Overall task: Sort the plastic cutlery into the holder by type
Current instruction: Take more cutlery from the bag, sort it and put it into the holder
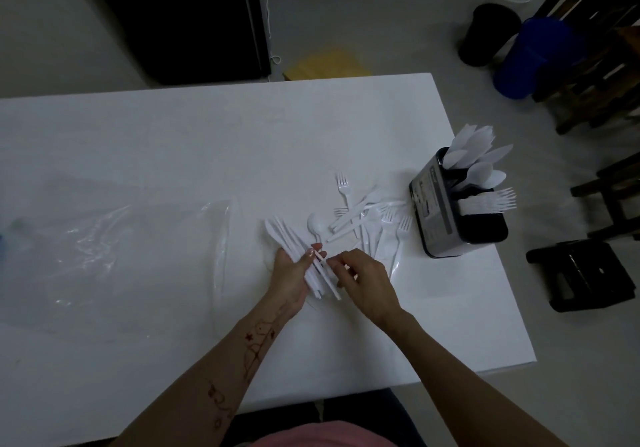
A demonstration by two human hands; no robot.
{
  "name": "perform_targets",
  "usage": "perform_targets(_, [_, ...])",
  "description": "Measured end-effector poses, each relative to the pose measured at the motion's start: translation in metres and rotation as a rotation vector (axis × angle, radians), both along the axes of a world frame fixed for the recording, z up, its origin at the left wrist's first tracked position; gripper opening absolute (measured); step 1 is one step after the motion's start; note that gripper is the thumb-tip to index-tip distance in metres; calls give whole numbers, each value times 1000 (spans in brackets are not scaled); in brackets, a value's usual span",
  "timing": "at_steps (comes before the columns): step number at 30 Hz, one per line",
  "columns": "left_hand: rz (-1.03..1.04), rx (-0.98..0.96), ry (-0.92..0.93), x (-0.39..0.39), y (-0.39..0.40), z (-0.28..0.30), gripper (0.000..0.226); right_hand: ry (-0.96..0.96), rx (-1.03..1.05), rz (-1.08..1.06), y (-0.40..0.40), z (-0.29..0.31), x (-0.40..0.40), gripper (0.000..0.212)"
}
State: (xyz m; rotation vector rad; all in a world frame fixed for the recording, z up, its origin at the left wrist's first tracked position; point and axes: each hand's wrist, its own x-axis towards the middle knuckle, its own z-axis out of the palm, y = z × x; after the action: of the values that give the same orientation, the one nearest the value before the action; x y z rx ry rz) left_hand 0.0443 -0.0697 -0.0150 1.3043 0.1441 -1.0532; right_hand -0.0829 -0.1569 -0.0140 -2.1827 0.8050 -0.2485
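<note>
Dim light falls over the white worktop (173, 141), with a clear plastic bag (145, 238) lying at its left and the black holder (453, 214) standing near its right edge. Your left hand (291, 280) grips a fanned bundle of knives (298, 252), fingers curled round the handles while the blades point far and left. Your right hand (363, 277) pinches at the bundle's near-right side, apparently adding or straightening one piece; exactly which piece it has hold of you cannot tell from here.

Square the handles against your left palm before you lift, so nothing slips out on the way over. The holder already shows knives at its far end, spoons in the middle and forks nearest you, so aim for the far compartment.

Loose forks and spoons (367, 218) lie scattered just beyond your right hand, between the bundle and the holder, with one spoon (316, 226) touching the bundle's far side.
</note>
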Motion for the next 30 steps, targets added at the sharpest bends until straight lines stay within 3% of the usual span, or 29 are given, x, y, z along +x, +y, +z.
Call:
perform_targets(4, [187,54,-21,7,8,1,38,144,-83,-81,-3,-9,11,29])
perform_targets(7, [194,48,-25,13,16,3,39,341,-209,64,4,-17,21,34])
perform_targets(14, [188,87,-44,20,30,1,39,342,-228,161,25,-22,46,43])
perform_targets(17, [201,59,-29,21,30,2,36,351,-213,-40,18,-15,37,30])
perform_targets(20, [190,37,-4,22,29,3,33,467,-174,-346,2,-8,17,41])
perform_targets(24, [174,15,47,17,26,4,36,562,-243,-442,-4,-10,4,47])
perform_targets(30, [64,28,11,15,22,1,40,595,-185,-535,-12,-6,8,31])
